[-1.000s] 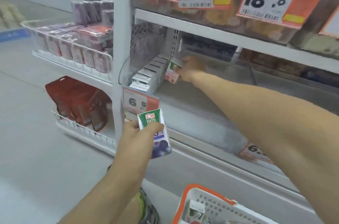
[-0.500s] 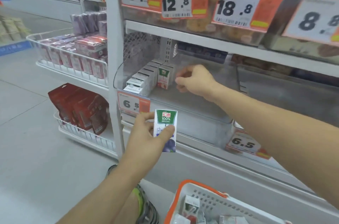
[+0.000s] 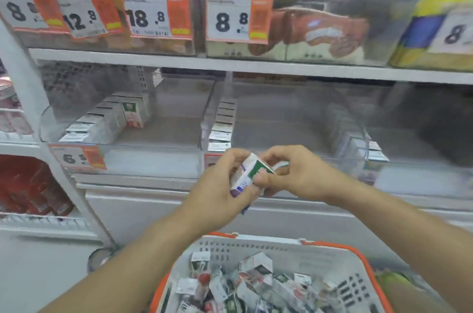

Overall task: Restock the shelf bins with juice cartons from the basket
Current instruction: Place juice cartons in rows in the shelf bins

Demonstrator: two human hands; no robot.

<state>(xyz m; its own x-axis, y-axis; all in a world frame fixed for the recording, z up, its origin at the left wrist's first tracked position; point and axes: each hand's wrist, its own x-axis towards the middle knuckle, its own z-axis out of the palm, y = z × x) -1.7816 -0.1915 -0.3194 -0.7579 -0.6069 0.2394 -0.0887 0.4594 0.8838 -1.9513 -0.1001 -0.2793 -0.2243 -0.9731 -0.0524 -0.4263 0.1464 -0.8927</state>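
I hold one small juice carton (image 3: 249, 175) in front of my chest with both hands, level with the front edge of the lower shelf bins and above the basket (image 3: 258, 247). My left hand (image 3: 225, 184) wraps it from below and from the left, fingers curled over its top and thumb along its near side; my right hand (image 3: 294, 174) pinches its upper right corner, fingers bent over the far edge. The carton is tilted, its top leaning away to the right. It is a white brick with a green panel near the top, a strip of blue print down the side facing me and a purple patch at the bottom corner; the lettering is too blurred to read. Behind it, the clear left bin (image 3: 122, 145) holds a row of the same white cartons laid back along its left wall, with one carton (image 3: 134, 114) with a green top and a red bottom standing upright at the back end of that row. The next bin (image 3: 204, 118) to the right has a row of cartons against its left wall. The basket, white with an orange rim, sits just below my forearms and is heaped with loose cartons (image 3: 253, 284) lying at all angles.
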